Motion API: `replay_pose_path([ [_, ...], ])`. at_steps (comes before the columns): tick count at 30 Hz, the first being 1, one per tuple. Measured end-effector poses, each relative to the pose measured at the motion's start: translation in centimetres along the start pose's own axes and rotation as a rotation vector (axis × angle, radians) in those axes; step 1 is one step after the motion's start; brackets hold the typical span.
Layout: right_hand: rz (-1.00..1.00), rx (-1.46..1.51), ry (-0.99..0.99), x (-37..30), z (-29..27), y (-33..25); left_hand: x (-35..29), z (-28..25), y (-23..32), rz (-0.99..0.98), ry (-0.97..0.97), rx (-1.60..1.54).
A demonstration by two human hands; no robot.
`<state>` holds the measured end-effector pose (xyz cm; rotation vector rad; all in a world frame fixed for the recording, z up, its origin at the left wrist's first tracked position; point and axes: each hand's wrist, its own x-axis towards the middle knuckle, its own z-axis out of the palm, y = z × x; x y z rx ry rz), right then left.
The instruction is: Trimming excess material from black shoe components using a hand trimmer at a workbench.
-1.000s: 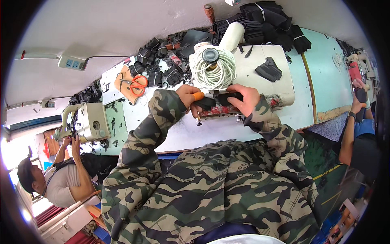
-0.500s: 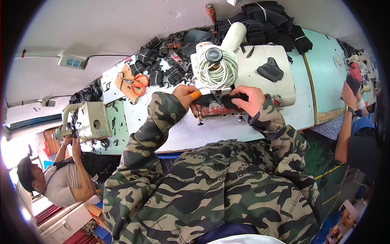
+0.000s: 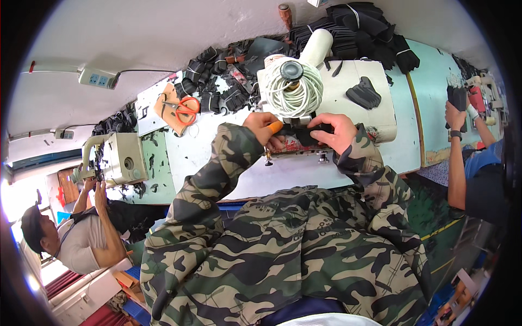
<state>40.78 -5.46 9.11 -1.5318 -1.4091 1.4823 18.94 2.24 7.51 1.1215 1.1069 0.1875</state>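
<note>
the left hand, with an orange cap on one finger, and the right hand both rest on a black piece lying on the bed of a pale sewing machine. each hand's grip is pressed down on the piece, the left at its left end, the right curled over its right end; whether the fingers pinch it from below i cannot tell. the piece sits just under the machine's head, below a coil of white cord wound on top. another black piece lies on the machine's flat top, apart from the hands. both forearms wear camouflage sleeves.

on the pale desk to the left lie orange scissors and a heap of black parts. further left a co-worker reaches up to a second sewing machine. at the right edge another person's hand holds a dark piece up.
</note>
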Motion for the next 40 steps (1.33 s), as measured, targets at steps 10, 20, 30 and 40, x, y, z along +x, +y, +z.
replay_pose_path([
  [10, 0.002, 0.445, 0.361, -2.6, 4.9, 1.2, -5.9, 4.7, -1.0, 0.169, -0.106, 0.499],
  [20, -0.064, 0.258, 0.316, -3.1, 7.9, -0.2, -4.0, 4.4, -3.0, 0.523, 0.375, 0.671],
  [30, -0.295, 0.000, 0.370, -3.0, 8.0, -0.4, -4.5, 3.1, -0.4, 0.361, 0.038, 1.076],
  [40, 0.061, 0.536, 0.227, -1.8, 6.1, -0.1, -3.5, 1.3, -3.6, 0.018, -0.350, -0.350],
])
